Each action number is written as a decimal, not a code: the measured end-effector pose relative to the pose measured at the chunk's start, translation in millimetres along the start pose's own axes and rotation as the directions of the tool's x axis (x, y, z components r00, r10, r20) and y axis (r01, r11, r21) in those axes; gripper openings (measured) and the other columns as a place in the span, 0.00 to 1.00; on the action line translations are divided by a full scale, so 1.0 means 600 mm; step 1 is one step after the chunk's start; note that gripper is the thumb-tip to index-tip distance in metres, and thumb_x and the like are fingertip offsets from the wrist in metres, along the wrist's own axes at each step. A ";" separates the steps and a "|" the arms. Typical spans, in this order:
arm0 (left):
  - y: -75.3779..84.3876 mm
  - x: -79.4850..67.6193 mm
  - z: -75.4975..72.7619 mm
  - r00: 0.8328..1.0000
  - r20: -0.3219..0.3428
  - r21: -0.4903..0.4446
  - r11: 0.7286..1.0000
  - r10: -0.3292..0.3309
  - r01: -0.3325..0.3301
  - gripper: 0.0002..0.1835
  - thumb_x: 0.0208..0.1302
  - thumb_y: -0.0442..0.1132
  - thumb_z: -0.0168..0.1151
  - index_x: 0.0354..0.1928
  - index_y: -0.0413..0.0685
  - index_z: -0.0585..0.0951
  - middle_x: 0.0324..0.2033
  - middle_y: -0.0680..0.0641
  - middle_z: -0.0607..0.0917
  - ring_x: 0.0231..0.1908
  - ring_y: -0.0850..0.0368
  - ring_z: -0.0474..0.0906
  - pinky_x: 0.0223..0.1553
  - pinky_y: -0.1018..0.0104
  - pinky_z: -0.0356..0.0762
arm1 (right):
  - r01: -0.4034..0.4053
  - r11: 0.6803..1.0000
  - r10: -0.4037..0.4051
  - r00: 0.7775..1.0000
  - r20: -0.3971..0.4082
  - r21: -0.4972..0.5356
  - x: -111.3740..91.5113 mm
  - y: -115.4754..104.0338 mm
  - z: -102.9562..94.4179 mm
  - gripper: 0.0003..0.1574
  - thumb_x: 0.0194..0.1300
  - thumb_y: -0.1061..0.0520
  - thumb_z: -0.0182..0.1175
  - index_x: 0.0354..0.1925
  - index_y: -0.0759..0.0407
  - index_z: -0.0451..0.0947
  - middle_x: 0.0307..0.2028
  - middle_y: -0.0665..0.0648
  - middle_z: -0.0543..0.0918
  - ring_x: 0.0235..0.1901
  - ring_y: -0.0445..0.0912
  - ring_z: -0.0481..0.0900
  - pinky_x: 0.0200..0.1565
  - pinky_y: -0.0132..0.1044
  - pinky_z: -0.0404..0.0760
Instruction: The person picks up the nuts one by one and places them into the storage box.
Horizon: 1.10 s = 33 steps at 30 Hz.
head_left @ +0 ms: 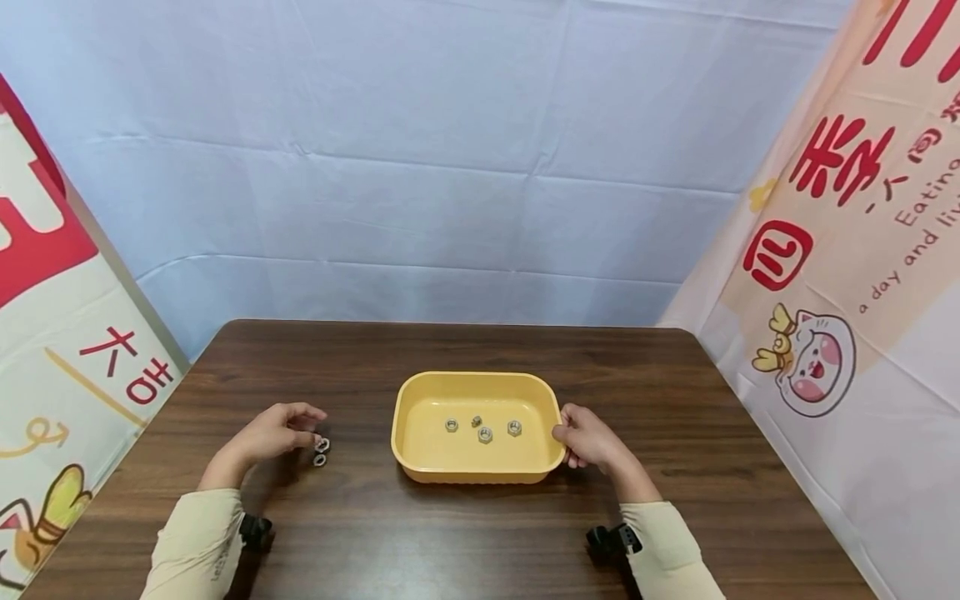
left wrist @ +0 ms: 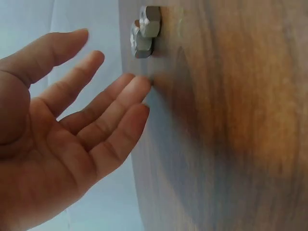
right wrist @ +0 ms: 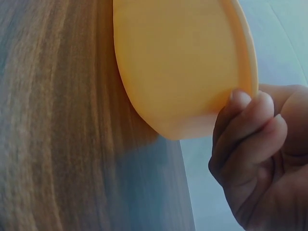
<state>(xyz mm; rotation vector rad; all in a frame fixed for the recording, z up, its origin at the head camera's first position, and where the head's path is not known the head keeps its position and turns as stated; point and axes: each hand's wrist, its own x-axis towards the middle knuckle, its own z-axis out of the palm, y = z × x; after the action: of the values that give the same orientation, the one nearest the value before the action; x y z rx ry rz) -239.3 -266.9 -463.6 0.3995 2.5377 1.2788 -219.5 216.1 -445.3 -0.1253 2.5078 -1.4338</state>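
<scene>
My left hand (head_left: pixel 281 431) hovers over the left side of the table, thumb and fingers apart and holding nothing. Right by its fingertips lie metal hex nuts (head_left: pixel 320 460); in the left wrist view two nuts (left wrist: pixel 150 21) sit close together, just beyond the fingers. A yellow plastic tray (head_left: pixel 472 477) stands at the middle of the table. Several hex nuts (head_left: pixel 485 435) of differing size lie spread over its floor. With thumb and curled fingers, my right hand (head_left: pixel 592 437) grips the tray's right rim (right wrist: pixel 254 62).
The dark wood-grain table (head_left: pixel 450 542) ends at a pale blue cloth (head_left: pixel 420 208) behind it. Printed cloths hang at both sides. Each forearm wears a black wrist device, such as the one on the left sleeve (head_left: pixel 191 542).
</scene>
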 end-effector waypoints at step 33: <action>-0.018 0.023 -0.017 0.940 0.295 -0.161 0.961 -0.171 0.226 0.21 0.49 0.25 0.65 0.49 0.36 0.80 0.30 0.45 0.84 0.28 0.55 0.78 0.28 0.61 0.78 | 0.021 1.000 -0.021 1.000 0.016 0.022 -0.003 -0.001 0.000 0.04 0.57 0.68 0.47 0.28 0.64 0.61 0.12 0.56 0.72 0.09 0.42 0.67 0.11 0.30 0.64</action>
<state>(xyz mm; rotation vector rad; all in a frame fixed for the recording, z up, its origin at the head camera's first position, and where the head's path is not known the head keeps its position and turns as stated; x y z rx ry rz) -257.2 -275.6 -468.1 0.2517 2.1379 1.2766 -217.6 216.3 -444.2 -0.1591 2.4840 -1.4618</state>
